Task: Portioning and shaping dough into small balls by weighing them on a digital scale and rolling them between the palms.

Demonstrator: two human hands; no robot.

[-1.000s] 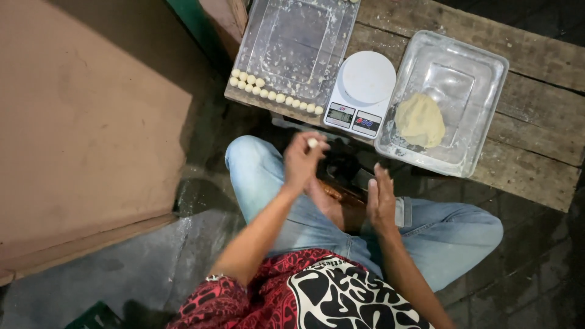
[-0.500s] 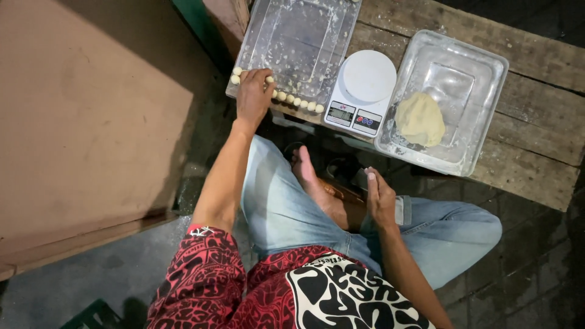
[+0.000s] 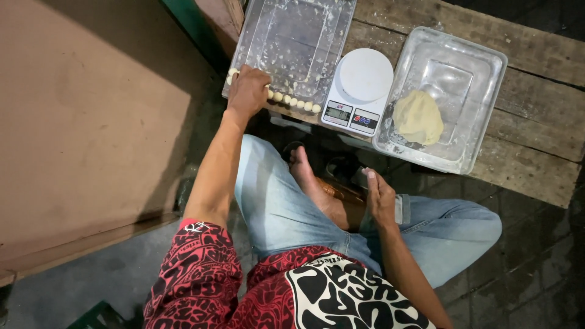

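My left hand (image 3: 247,91) reaches forward to the near left corner of a clear plastic tray (image 3: 292,36). Its curled fingers press down on the left end of a row of small pale dough balls (image 3: 298,103) along the tray's near edge. The fingertips are hidden, so I cannot see whether a ball is in them. My right hand (image 3: 381,195) hovers over my lap beside my bare foot (image 3: 311,183), fingers straight, palm turned left, holding nothing.
A white kitchen scale (image 3: 359,85) stands right of the clear tray. Further right, a metal tray (image 3: 481,67) holds a lump of yellow dough (image 3: 417,116). All rest on a low wooden plank bench (image 3: 548,109). A brown board (image 3: 91,122) fills the left side.
My left hand, raised in front of me with a small ball a second ago, has gone forward to the tray and shifted slightly left along the row. My right hand has barely moved.
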